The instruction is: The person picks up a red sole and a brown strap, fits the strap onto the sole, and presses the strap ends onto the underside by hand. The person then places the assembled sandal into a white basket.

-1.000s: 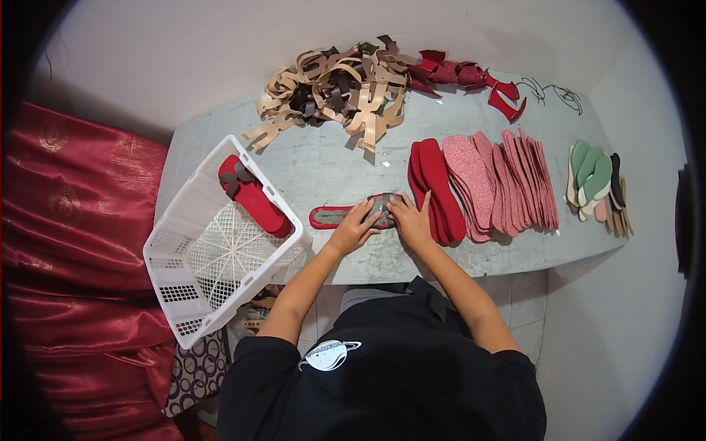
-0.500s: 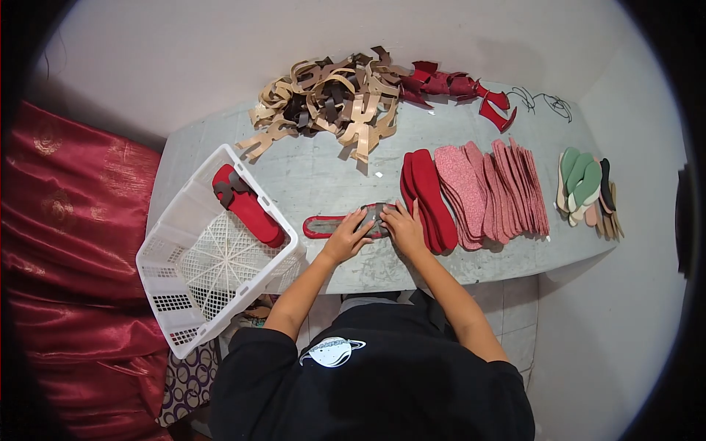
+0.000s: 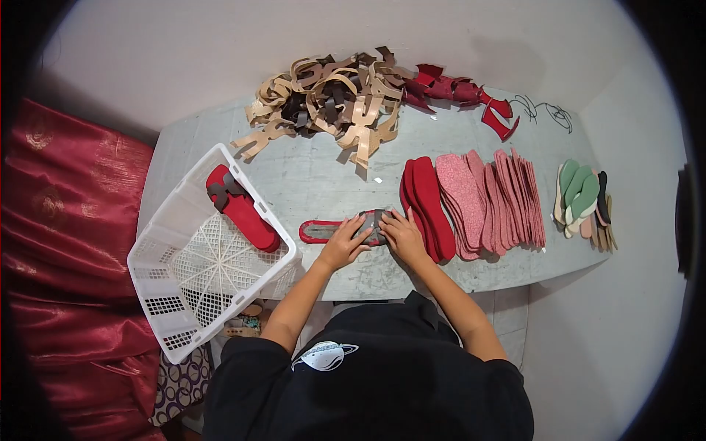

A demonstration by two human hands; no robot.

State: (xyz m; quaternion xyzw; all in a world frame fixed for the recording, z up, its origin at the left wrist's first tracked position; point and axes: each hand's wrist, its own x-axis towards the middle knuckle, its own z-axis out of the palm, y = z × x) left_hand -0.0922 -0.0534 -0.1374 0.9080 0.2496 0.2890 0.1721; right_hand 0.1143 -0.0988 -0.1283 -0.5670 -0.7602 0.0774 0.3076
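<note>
A slipper sole (image 3: pixel 316 231) lies on the table, grey in the middle with a red rim. Across its right part runs a dark grey strap piece (image 3: pixel 373 220). My left hand (image 3: pixel 343 244) grips the sole around its middle, fingers bent over the strap's left side. From the right, my right hand (image 3: pixel 402 235) holds the strap end and sole, its fingertips pressing on top. What lies under both palms is hidden. Close by my right hand stand red insoles (image 3: pixel 426 206), leaning together.
A white plastic basket (image 3: pixel 173 209) at the left holds a red slipper (image 3: pixel 246 217) with a dark strap. Pink insoles (image 3: pixel 485 206) stand in a row at right, green insoles (image 3: pixel 579 187) beyond. Tan and brown straps (image 3: pixel 331 103) and red pieces (image 3: pixel 448 90) are heaped at the back.
The view has shifted slightly. Both hands remain on the sole, and my right fingers have moved a little over the strap, whose grey surface shows more.
</note>
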